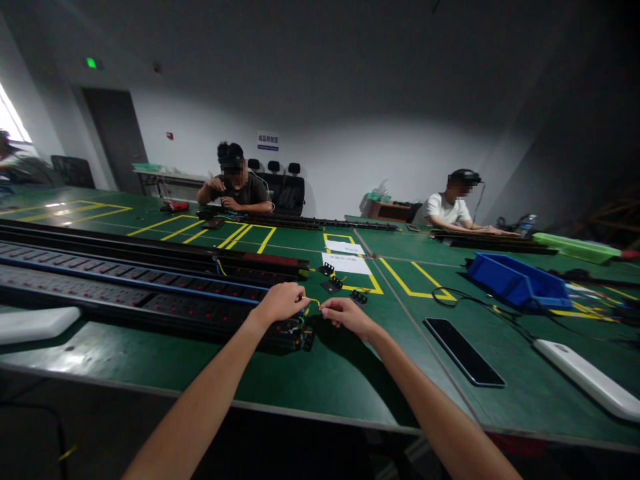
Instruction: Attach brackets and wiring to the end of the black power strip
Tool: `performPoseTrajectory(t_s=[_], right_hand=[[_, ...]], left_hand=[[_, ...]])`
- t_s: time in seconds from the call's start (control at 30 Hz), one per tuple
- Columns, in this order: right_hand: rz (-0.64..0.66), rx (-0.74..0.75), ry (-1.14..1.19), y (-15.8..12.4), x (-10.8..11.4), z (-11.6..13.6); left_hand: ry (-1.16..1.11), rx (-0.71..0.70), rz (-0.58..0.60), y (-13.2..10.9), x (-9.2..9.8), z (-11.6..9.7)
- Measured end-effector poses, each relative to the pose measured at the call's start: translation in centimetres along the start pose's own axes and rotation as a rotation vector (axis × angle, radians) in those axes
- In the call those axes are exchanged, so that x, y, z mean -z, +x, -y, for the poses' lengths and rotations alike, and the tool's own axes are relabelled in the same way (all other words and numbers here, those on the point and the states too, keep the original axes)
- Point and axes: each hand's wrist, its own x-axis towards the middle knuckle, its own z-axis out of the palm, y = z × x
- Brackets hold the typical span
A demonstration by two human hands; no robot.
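Between my two hands runs a short yellow wire (315,301), bent near its middle. Its right end is pinched between the thumb and fingertips of my right hand (347,316). My left hand (281,303) is closed at the wire's other end, over the tip of a long black power strip (200,311) with red-marked sockets; its fingertips are partly hidden. Other coloured wires (303,319) stick out of the strip's end, beside a small black end piece (308,341). Several small black brackets (332,285) lie beyond my hands on the green table (350,380).
A dark phone (465,352), a white power bank (587,379) with a black cable and a blue bin (517,281) lie to the right. White paper sheets (345,263) lie ahead. Further black strips (150,250) run leftward. Two co-workers (245,190) sit across the table.
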Motion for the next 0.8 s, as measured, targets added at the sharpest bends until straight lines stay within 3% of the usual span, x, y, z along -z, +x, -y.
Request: performPoseTrajectory(t_s=[0.8], right_hand=[[0.011,0.002,0.019,0.06,0.01,0.04]], left_hand=[[0.011,-0.02,-0.019,0.08,-0.45,0.37]])
